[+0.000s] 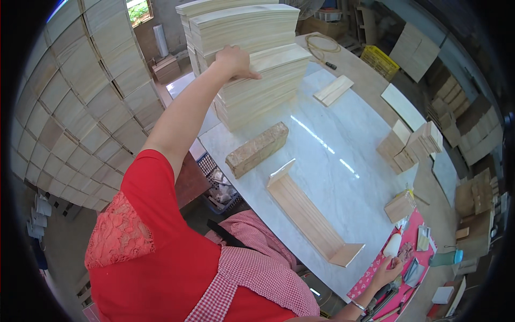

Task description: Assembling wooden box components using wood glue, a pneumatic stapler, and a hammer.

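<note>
My left hand (233, 63) reaches out to the tall stack of thin pale wooden boards (263, 86). Its fingers bend over the top board at the stack's left end, thumb pointing right along the edge. At the lower right, my right hand (384, 273) has curled fingers close to the base of a white squeeze bottle (392, 244) with a red tip. What those fingers hold, if anything, is hidden. Between the hands a three-sided wooden frame (314, 217), a long board with a short upright piece at each end, lies on the pale marbled table (343, 155).
A rough brick-shaped block (257, 149) lies near the stack, and a loose board (333, 90) lies beyond it. Small wooden pieces (410, 145) are piled at the right. Tools crowd a pink patterned cloth (370, 279). A blue basket (220, 185) sits below the table's left edge.
</note>
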A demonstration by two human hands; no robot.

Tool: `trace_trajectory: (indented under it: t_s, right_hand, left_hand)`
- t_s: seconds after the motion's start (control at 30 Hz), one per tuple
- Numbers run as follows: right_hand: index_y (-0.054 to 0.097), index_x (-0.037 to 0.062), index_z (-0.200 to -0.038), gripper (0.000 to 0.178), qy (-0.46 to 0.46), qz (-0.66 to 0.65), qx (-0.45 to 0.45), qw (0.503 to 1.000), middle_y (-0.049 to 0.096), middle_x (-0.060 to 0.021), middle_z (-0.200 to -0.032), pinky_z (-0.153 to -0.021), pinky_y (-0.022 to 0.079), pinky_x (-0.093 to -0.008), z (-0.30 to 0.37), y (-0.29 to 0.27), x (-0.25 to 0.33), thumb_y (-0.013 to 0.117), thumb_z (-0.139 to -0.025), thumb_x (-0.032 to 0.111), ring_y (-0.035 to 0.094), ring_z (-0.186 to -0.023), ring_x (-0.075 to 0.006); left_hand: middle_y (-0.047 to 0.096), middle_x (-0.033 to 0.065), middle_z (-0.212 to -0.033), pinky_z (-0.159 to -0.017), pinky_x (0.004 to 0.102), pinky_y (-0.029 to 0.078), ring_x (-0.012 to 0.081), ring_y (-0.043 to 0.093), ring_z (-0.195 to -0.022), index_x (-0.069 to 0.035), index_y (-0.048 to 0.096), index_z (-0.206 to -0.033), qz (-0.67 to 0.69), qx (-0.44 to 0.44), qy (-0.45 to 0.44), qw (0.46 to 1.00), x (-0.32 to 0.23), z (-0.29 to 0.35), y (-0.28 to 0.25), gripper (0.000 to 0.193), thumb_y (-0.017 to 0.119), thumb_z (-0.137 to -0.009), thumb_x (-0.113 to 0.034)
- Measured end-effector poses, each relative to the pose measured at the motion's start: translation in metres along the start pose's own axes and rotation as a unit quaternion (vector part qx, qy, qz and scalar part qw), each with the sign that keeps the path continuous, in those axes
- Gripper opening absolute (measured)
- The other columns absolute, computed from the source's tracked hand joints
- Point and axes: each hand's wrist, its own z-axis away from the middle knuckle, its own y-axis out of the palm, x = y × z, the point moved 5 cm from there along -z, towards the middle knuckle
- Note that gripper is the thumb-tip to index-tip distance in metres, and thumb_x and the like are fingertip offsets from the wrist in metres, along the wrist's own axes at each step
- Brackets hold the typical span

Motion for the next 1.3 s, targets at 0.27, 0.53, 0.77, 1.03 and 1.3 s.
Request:
trace_trajectory:
  t_s: [0.27, 0.53, 0.77, 1.03, 1.3]
  right_hand:
    - [0.055, -0.0034, -0.102, 0.022, 0.024, -0.031, 0.010, 0.999, 0.056, -0.0123, -0.097, -0.087, 0.045, -0.0348, 0.008, -0.015, 0.035, 0.066, -0.089, 0.010, 0.054, -0.093, -0.0248]
    - [0.059, 0.0003, -0.111, 0.032, -0.003, -0.174, -0.007, 0.985, 0.062, -0.0114, -0.099, -0.086, 0.048, -0.0365, -0.008, -0.004, 0.112, 0.072, -0.086, 0.015, 0.061, -0.095, -0.0243]
    - [0.057, -0.0016, -0.119, 0.038, 0.173, -0.371, 0.108, 0.906, 0.067, -0.0122, -0.089, -0.063, 0.056, -0.0291, -0.018, 0.002, 0.159, 0.061, -0.097, 0.029, 0.069, -0.076, -0.0194]
    - [0.051, -0.0035, -0.124, 0.033, 0.260, -0.539, 0.057, 0.799, 0.066, -0.0138, -0.086, -0.053, 0.056, -0.0251, -0.007, -0.021, 0.149, 0.054, -0.100, 0.019, 0.068, -0.067, -0.0161]
    - [0.035, -0.0018, -0.137, 0.044, 0.205, -0.572, -0.032, 0.793, 0.062, -0.0068, -0.083, -0.053, 0.055, -0.0234, 0.014, -0.024, 0.188, 0.054, -0.096, 0.002, 0.060, -0.068, -0.0073]
  left_hand:
    - [0.063, 0.0219, -0.116, -0.091, 0.0450, 0.052, 0.0367, 0.061, -0.109, 0.005, 0.060, -0.117, 0.058, -0.221, -0.003, 0.974, -0.005, 0.015, -0.001, 0.099, 0.076, -0.059, -0.074]
    - [0.063, 0.0204, -0.105, -0.086, 0.0481, 0.046, 0.0376, 0.061, -0.099, -0.001, 0.060, -0.112, 0.034, -0.458, 0.290, 0.840, -0.100, 0.070, -0.021, 0.051, 0.071, -0.082, -0.040]
    - [0.059, 0.0114, -0.103, -0.080, 0.0430, 0.041, 0.0317, 0.057, -0.098, -0.007, 0.059, -0.108, 0.093, -0.412, 0.481, 0.768, -0.207, 0.167, -0.014, 0.028, 0.070, -0.084, -0.016]
    - [0.060, 0.0090, -0.110, -0.091, 0.0432, 0.039, 0.0307, 0.056, -0.107, -0.009, 0.059, -0.112, 0.197, -0.476, 0.543, 0.663, -0.237, 0.204, 0.008, 0.034, 0.071, -0.080, -0.010]
    - [0.051, 0.0131, -0.135, -0.108, 0.0516, 0.032, 0.0356, 0.046, -0.127, -0.006, 0.050, -0.133, 0.228, -0.237, 0.622, 0.711, -0.304, 0.286, -0.008, 0.073, 0.078, -0.072, -0.036]
